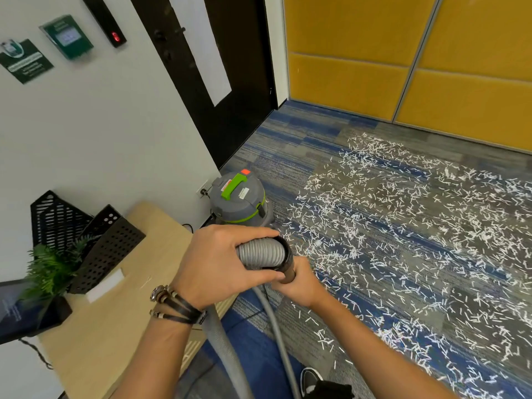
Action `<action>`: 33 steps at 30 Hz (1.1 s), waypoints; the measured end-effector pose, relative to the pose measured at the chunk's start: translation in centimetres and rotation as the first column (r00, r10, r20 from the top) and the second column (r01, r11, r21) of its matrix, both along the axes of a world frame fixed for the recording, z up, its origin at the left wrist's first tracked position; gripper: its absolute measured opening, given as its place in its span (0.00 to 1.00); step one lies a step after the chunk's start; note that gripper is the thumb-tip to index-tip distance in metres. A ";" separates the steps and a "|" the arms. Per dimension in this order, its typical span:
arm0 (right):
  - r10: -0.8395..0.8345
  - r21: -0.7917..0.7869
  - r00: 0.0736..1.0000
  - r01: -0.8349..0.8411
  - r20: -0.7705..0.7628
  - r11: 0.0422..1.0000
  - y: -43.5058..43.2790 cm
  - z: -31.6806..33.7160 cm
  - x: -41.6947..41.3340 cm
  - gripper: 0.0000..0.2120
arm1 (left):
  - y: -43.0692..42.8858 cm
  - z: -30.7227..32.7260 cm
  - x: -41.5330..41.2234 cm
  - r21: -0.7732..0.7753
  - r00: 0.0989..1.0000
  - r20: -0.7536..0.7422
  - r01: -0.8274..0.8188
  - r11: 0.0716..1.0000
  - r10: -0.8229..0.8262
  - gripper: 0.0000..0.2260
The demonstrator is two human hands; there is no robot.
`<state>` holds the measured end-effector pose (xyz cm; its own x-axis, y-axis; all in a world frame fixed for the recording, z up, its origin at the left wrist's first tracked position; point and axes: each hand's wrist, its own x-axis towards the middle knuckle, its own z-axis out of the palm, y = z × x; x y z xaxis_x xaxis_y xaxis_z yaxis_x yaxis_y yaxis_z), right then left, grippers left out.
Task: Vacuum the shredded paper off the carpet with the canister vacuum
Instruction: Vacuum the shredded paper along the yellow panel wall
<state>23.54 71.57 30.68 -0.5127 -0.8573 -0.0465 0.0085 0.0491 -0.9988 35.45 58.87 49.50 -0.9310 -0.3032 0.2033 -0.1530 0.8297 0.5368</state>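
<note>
Now left hand (216, 266) grasps grey hose (260, 251); right hand (299, 286) grasps dark tube (290, 272); shredded paper (403, 226) covers carpet (288, 133).

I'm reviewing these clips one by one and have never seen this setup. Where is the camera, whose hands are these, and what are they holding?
There is one picture, taken by a camera worn on a person's head, looking forward and down. There is no robot: these are the person's own bare hands. The left hand grips the end of the grey ribbed hose. The right hand grips a dark tube just below the hose's black cuff. The grey vacuum, with a green handle, stands by the wall. White shredded paper lies scattered over the blue-grey carpet. A desk with a plant is at the left.
</note>
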 end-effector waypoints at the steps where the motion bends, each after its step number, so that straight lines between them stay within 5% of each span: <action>1: -0.008 -0.003 1.000 0.008 -0.001 1.000 0.1 0.4 0.2 0.10 | 0.2 0.2 0.2 -0.009 1.000 -0.011 0.003 1.000 -0.003 0.27; 10: -0.061 -0.029 0.993 0.058 -0.105 0.998 -1.5 2.5 -1.3 0.29 | -0.8 0.7 0.9 0.045 0.989 -0.105 -0.103 0.994 0.108 0.27; 17: -0.009 0.045 0.986 0.017 -0.164 0.999 -2.7 0.0 -2.8 0.22 | -0.7 -2.3 -0.2 0.013 0.987 0.018 -0.160 0.987 0.159 0.26; 28: 0.022 0.002 0.999 -0.022 -0.025 1.000 -1.2 0.6 1.6 0.10 | 0.7 -0.1 2.1 -0.042 0.994 0.007 -0.107 0.993 0.108 0.26; 33: 0.058 0.020 0.998 -0.057 -0.036 0.998 0.4 -0.3 2.4 0.11 | 1.5 -0.4 3.6 0.075 0.997 0.023 -0.076 0.994 0.074 0.26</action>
<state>25.98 71.96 30.41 -0.4645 -0.8845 -0.0450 -0.0312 0.0671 -0.9973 39.08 60.37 49.15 -0.9086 -0.3863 0.1589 -0.2247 0.7727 0.5937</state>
